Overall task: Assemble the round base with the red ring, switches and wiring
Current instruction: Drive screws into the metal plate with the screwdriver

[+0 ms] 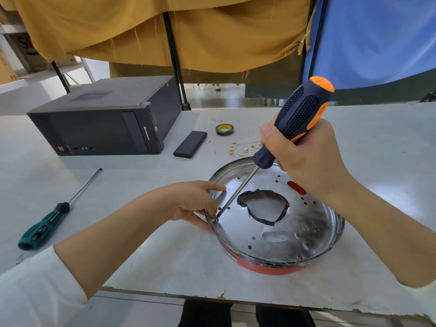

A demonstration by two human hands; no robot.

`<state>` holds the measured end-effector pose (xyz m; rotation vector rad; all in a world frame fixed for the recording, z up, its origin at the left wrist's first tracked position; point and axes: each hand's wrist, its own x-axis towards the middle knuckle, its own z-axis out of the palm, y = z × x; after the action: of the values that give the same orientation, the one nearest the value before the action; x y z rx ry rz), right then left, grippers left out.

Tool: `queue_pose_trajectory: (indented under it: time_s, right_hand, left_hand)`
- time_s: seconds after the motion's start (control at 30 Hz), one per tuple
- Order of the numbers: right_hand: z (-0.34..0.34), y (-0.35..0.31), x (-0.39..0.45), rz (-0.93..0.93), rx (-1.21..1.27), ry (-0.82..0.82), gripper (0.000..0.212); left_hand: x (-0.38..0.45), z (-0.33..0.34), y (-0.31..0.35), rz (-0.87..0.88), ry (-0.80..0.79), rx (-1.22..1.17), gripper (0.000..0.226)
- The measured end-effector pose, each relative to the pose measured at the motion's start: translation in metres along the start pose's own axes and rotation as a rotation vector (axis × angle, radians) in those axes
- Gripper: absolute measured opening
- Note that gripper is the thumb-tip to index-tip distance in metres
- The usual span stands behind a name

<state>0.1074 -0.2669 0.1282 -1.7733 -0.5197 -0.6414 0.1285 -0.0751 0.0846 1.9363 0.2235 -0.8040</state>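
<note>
The round metal base (311, 223) lies on the table, seated in a red ring (266, 267) that shows under its near edge. A taped irregular hole (262, 206) is in its middle. My left hand (193, 204) pinches the base's left rim. My right hand (304, 156) grips a blue and orange screwdriver (299, 116). Its shaft slants down left, and the tip rests on a small screw (216, 218) just inside the left rim, by my left fingertips. White wiring with brass terminals (240, 147) lies loose behind the base.
A green-handled screwdriver (47, 223) lies at the left. A black computer case (103, 119) stands at the back left, with a black flat box (190, 144) and a tape roll (224, 129) beside it. Small loose screws (208, 142) lie near them. The table's front edge (212, 297) is close.
</note>
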Motion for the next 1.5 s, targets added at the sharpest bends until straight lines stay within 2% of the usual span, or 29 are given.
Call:
queue_pose_trajectory:
  time_s: [0.37,0.5,0.6,0.67,0.73,0.8,0.9,1.07,1.23,1.3,1.37,1.5]
  right_hand:
    - [0.0,0.001,-0.003,-0.022,-0.007,0.041,0.056]
    - [0.001,0.002,-0.002,0.023,0.022,0.038,0.037]
    - [0.002,0.002,-0.001,0.047,0.011,0.036,0.032]
    - [0.002,0.002,0.0,0.053,0.016,0.034,0.029]
    - [0.001,0.003,0.001,0.041,0.005,0.033,0.041]
    - [0.001,0.003,0.002,0.021,-0.005,0.024,0.054]
    - [0.0,0.003,0.002,0.027,0.018,0.022,0.057]
    - [0.0,0.002,0.001,0.027,-0.006,0.023,0.046]
    - [0.001,0.0,0.001,0.004,-0.019,0.026,0.055]
    - [0.001,0.0,0.001,0.015,-0.022,0.014,0.044]
    - [0.002,-0.001,0.004,0.014,-0.03,-0.019,0.033]
    - [0.004,-0.013,0.021,0.032,-0.093,-0.208,0.041]
  left_hand:
    - [0.001,0.0,0.0,-0.004,0.008,-0.001,0.07]
    - [0.002,0.0,-0.002,-0.003,0.004,0.019,0.064]
    - [0.002,-0.002,-0.004,0.02,0.002,0.058,0.047]
    - [0.002,-0.004,-0.005,0.046,0.024,0.146,0.032]
    - [0.001,-0.004,-0.004,0.071,0.079,0.308,0.017]
    - [-0.001,-0.003,-0.003,0.103,0.138,0.457,0.013]
    - [-0.008,0.001,-0.002,0.121,0.171,0.64,0.002]
    - [-0.012,0.012,-0.003,0.145,0.291,0.88,0.011]
    - [-0.01,0.019,-0.003,0.191,0.404,1.007,0.021]
    - [-0.011,0.02,-0.004,0.204,0.429,1.021,0.017]
    - [-0.011,0.02,-0.006,0.219,0.458,1.028,0.014]
    - [-0.01,0.02,-0.008,0.24,0.492,1.031,0.015]
